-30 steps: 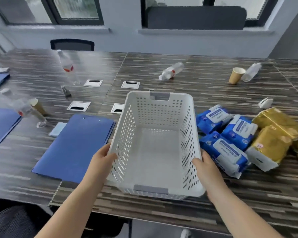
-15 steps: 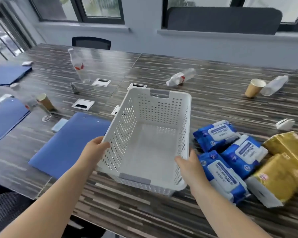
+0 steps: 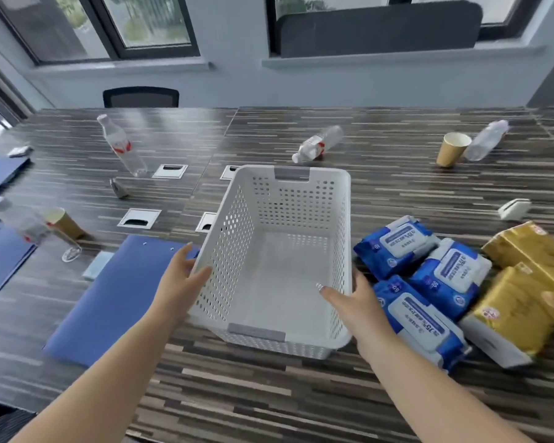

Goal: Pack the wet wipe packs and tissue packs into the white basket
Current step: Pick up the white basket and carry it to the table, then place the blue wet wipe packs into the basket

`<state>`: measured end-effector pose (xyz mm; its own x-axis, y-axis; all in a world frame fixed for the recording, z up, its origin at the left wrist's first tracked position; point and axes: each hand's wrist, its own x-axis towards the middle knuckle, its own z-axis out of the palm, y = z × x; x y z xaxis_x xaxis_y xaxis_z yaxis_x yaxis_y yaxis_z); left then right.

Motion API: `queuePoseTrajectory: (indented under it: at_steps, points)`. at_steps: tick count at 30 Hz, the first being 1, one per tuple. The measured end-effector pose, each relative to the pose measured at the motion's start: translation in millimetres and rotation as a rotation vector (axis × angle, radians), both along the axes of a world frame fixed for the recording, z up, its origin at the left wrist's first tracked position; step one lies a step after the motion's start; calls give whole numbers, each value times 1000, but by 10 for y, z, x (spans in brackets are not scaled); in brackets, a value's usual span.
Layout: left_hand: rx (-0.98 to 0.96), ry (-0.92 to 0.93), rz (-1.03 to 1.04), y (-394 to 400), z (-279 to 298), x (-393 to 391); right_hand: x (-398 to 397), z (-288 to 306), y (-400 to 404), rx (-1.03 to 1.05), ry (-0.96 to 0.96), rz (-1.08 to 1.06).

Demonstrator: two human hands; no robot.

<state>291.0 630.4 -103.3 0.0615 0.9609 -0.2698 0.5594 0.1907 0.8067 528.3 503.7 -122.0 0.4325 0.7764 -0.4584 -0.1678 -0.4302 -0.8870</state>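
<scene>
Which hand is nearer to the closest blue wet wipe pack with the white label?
Right. The right hand grips the white perforated plastic basket at its right wall, directly beside that blue wet wipe pack. The left hand is across the basket, on its left wall.

I'm looking at an office mtg room. Long conference table w/ dark striped wood-grain laminate top (image 3: 381, 161) fills most of the view, made of sections butted together. Square silver cable-port covers (image 3: 139, 217) are set into the top near the centre, typical for plugging in laptops. Flat blue folders (image 3: 115, 298) lie at seat positions on the left side. Clear plastic water bottles w/ red labels (image 3: 317, 143) and brown paper cups (image 3: 451, 148) are scattered about, like after a mtg. A black mesh-back office chair (image 3: 140, 96) sits at the far edge. Behind it: pale grey wall, dark-framed windows (image 3: 147, 24) above a sill.
</scene>
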Motion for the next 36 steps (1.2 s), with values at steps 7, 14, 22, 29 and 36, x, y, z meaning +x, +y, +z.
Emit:
queuePoseTrajectory:
  at_steps: [7, 14, 22, 29, 36]
  points:
    - [198, 6, 30, -143, 152, 52, 187, -107, -399, 98, 115, -144]
    - [480, -162, -105, -721, 529, 772, 498, -197, -892, 109, 158, -200]
    - [363, -359, -440, -1539, 430, 1854, 918, -336, -1376, 92, 126, -234]
    - [79, -424, -371, -1823, -53, 2375, 1333, -508, -1455, 42, -13, -181]
    - [-416, -348, -68, -1795, -627, 2587, 1607, -686, -1306, -92, -268, 9]
